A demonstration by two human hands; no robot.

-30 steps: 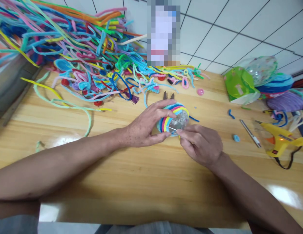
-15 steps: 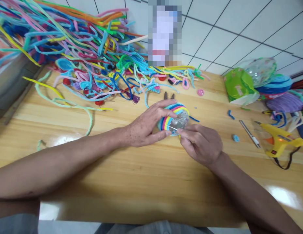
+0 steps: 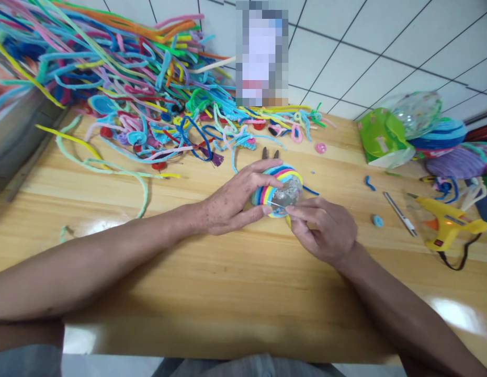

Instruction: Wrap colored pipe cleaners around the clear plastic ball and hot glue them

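Note:
Under my left hand [image 3: 235, 201] is a rounded clear ball [image 3: 288, 189], banded on its left side with blue, pink, yellow and light blue pipe cleaners. My left fingers and thumb hold it from the left against the table. My right hand [image 3: 325, 229] pinches a thin, pale, stick-like piece [image 3: 276, 204] between thumb and forefinger. The piece points left, lying across the ball's bare surface toward the yellow band. Two dark tips [image 3: 271, 153], seemingly of a tool, stick out behind the ball. A dark blue pipe cleaner end [image 3: 312, 191] lies at its right.
A large tangle of pipe cleaners [image 3: 149, 78] covers the back left of the wooden table [image 3: 204, 303]. To the right lie a utility knife [image 3: 400, 213], a blue coil [image 3: 377, 220] and a yellow glue gun [image 3: 447, 220]. A green packet [image 3: 380, 137] stands behind them.
The hands and ball keep nearly the same pose. The whole view has shifted slightly, and little else differs.

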